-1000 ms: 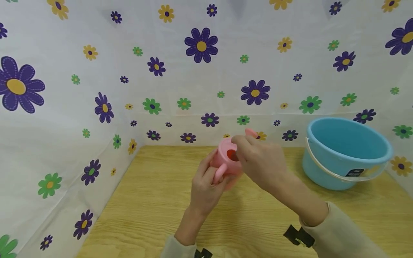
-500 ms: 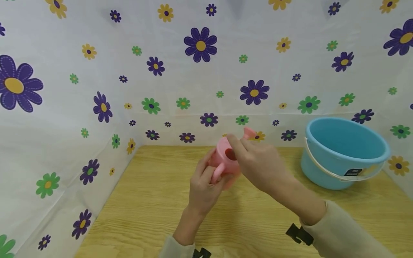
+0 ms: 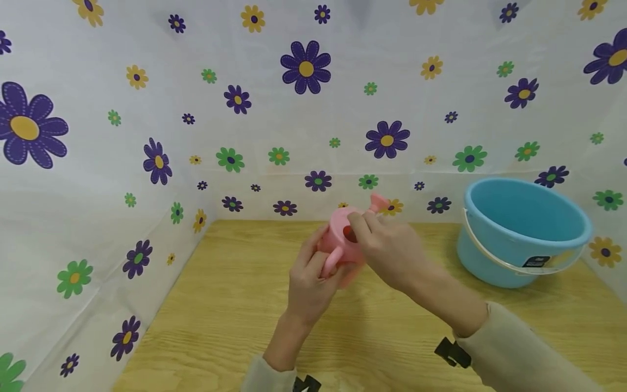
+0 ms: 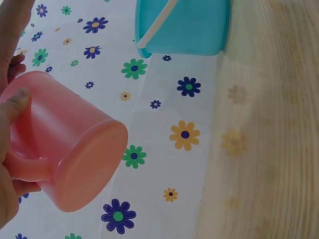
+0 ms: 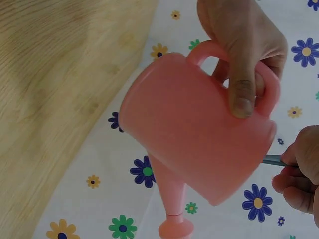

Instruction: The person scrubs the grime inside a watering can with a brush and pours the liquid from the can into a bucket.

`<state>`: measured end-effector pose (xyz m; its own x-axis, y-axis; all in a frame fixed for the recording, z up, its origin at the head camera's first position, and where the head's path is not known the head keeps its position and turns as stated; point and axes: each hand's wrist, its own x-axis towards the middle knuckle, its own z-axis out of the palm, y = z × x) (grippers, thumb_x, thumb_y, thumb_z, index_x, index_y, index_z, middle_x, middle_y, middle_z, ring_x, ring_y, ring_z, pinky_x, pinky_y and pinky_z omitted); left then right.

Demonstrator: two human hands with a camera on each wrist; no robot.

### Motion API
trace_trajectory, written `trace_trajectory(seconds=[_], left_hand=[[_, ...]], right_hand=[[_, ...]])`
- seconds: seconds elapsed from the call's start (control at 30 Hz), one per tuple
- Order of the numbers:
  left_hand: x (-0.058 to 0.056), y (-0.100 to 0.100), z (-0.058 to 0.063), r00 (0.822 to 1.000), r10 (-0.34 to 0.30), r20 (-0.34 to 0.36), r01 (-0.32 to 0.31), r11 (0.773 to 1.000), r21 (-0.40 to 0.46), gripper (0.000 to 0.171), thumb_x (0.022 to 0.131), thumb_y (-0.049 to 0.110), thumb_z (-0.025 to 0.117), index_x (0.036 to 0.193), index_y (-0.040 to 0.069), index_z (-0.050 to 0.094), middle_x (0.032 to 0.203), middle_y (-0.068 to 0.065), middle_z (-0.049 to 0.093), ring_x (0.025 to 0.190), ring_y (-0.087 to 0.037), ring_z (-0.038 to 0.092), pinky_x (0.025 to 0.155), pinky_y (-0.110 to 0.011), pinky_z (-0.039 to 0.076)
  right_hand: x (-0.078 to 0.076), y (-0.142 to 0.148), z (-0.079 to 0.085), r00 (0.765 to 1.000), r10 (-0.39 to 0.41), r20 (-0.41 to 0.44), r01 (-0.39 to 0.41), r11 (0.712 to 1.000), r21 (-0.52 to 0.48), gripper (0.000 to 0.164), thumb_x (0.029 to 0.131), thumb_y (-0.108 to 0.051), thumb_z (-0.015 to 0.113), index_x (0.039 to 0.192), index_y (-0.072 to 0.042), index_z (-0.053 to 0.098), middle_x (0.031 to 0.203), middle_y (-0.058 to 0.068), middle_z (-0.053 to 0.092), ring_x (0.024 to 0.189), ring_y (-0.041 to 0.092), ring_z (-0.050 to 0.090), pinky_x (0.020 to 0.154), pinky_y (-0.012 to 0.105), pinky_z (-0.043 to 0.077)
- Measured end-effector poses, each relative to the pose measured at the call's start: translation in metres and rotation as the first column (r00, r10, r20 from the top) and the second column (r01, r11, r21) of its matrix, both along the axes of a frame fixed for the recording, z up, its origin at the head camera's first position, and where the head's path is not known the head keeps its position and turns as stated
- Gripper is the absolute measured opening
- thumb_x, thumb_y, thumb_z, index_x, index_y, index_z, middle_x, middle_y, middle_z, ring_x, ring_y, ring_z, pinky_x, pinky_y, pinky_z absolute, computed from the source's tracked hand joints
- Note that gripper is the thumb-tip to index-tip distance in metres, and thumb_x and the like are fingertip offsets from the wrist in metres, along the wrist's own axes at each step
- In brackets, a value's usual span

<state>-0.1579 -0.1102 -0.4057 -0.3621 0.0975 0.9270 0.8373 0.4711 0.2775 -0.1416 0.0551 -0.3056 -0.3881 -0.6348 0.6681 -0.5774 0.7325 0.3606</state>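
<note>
A pink watering can (image 3: 339,222) is held tilted above the table by my left hand (image 3: 308,286). In the right wrist view, the left fingers pass through the can's loop handle (image 5: 271,89) and the thumb presses its side. My right hand (image 3: 392,253) is at the can's top opening, fingers curled. In the right wrist view, that hand (image 5: 305,167) pinches a thin dark grey-green stem (image 5: 273,160) that runs into the can. The stem's far end is hidden inside, so I cannot tell its kind. The spout's rose (image 5: 176,227) points away from me.
A light blue bucket (image 3: 509,261) with a white carrying handle (image 3: 490,254) stands on the table to the right. The wooden table (image 3: 235,305) meets a white flowered sheet (image 3: 274,120) at the back and sides.
My right hand has shifted slightly at the can's opening, and more of the spout shows beyond it. The can has moved a little left. The left hand keeps its grip.
</note>
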Motion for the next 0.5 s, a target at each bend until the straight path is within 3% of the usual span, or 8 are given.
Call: trace_trajectory(seconds=[0.2,0.37,0.5], left_hand=[[-0.0006,-0.0018,0.0031,1.000,-0.009,0.002,0.009,1.000,0.018,0.024,0.075,0.014,0.080,0.075,0.000,0.060,0.128,-0.021,0.054,0.110,-0.033,0.059,0.089,-0.037,0.052],[0.0004,-0.0020,0.0043,1.000,-0.021,-0.003,0.021,0.999,0.029,0.024,0.076,0.015,0.079,0.073,0.000,0.060,0.128,-0.021,0.054,0.107,-0.032,0.059,0.088,-0.036,0.053],[0.0008,-0.0011,0.0045,0.999,-0.021,-0.024,0.022,0.999,0.037,0.027,0.075,0.017,0.080,0.072,0.000,0.059,0.126,-0.022,0.055,0.105,-0.032,0.060,0.087,-0.036,0.054]], right_hand=[[0.0005,0.0016,0.0011,0.993,0.068,-0.098,-0.082,0.985,-0.152,0.026,0.077,0.004,0.072,0.098,0.002,0.056,0.065,0.007,0.054,0.042,0.015,0.035,0.033,0.021,0.028],[-0.0040,0.0011,-0.0068,0.988,0.106,-0.108,-0.119,0.985,-0.124,0.024,0.080,0.002,0.071,0.096,0.001,0.054,0.067,0.006,0.054,0.045,0.014,0.038,0.034,0.021,0.032],[-0.0035,0.0038,-0.0065,0.984,0.121,-0.131,-0.141,0.977,-0.157,0.008,0.090,-0.001,0.059,0.097,0.000,0.055,0.064,0.005,0.051,0.043,0.014,0.036,0.033,0.021,0.027]])
